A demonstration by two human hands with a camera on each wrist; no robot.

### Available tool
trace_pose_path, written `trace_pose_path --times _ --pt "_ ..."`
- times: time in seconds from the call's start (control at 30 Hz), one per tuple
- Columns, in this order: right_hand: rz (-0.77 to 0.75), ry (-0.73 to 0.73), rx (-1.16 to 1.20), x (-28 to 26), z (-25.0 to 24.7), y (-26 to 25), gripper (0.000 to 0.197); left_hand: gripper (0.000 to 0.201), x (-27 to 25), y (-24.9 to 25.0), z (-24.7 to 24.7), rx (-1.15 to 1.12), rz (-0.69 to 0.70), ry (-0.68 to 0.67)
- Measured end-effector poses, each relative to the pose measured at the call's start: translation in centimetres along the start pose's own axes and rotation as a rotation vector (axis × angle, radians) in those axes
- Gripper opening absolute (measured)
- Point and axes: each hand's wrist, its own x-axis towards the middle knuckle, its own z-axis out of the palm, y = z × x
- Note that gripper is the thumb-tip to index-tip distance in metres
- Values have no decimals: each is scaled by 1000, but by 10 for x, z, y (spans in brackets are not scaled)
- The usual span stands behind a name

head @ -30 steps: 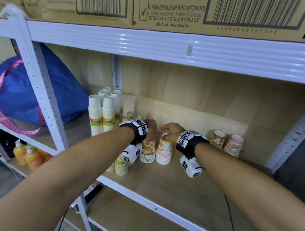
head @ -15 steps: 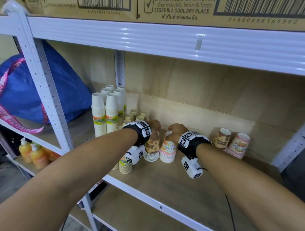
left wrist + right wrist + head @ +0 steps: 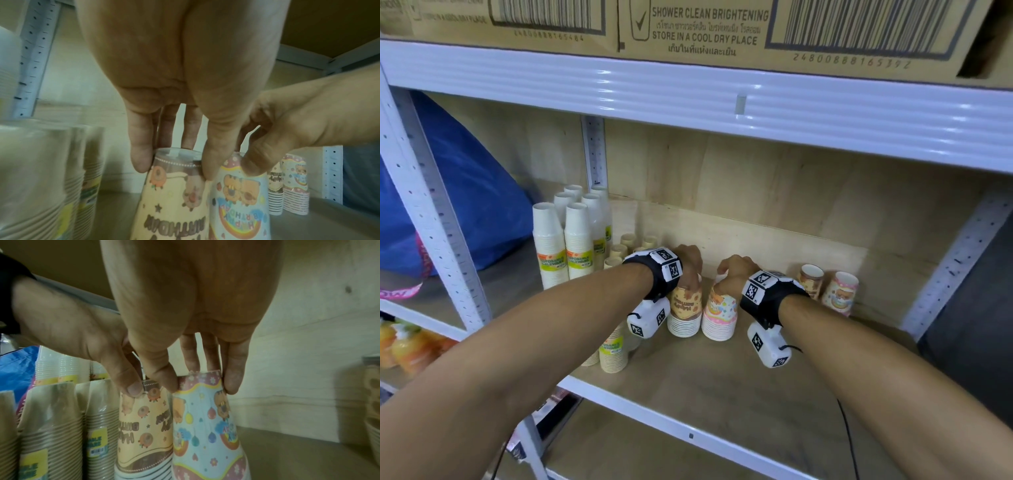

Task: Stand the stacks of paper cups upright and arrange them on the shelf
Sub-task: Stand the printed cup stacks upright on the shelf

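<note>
Toward the shelf's (image 3: 739, 387) left end, tall white cup stacks (image 3: 565, 246) stand upright. Beside them the left hand (image 3: 690, 263) pinches the top of the orange birthday stack (image 3: 685, 313); the right hand (image 3: 732, 274) pinches the blue birthday stack (image 3: 719, 317), touching it. Two more patterned stacks (image 3: 825, 287) lean at the back right.

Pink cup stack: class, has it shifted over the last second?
Yes. The pink cup stack slid slightly right, away from the beige labelled stack.
</note>
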Motion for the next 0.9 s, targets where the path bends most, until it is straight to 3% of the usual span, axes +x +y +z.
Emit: trace_pose_path --times 0.63,0.77,0.9 --pt "168 75 -108 -36 -76 110 37 19 50 134 5 -74 220 -24" --pt "187 37 -157 -45 -84 134 37 30 58 160 15 -60 270 -13" --pt "185 19 -156 -51 -89 160 38 26 65 182 25 -51 303 -5"
